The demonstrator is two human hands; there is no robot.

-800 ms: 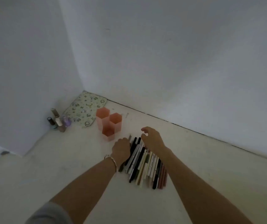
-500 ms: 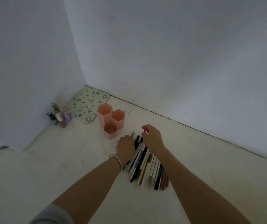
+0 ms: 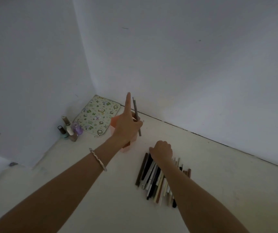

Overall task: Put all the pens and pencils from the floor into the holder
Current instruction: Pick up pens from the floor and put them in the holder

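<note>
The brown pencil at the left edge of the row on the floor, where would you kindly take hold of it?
Take the brown pencil at mid-shaft, from above and from its open left side: it lies flat, outermost in the pile, with bare floor there. The right hand covers the far ends.

A grey pencil [image 3: 136, 115] stands nearly upright at frame centre, before the orange holder [image 3: 113, 123]. Mixed pens [image 3: 153, 179] lie fanned lower right.

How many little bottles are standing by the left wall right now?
4 that I can make out, clustered beside the patterned mat: brown-capped teal bottle, tall bottle, white-capped bottle, purple bottle. Another could hide behind them.
</note>
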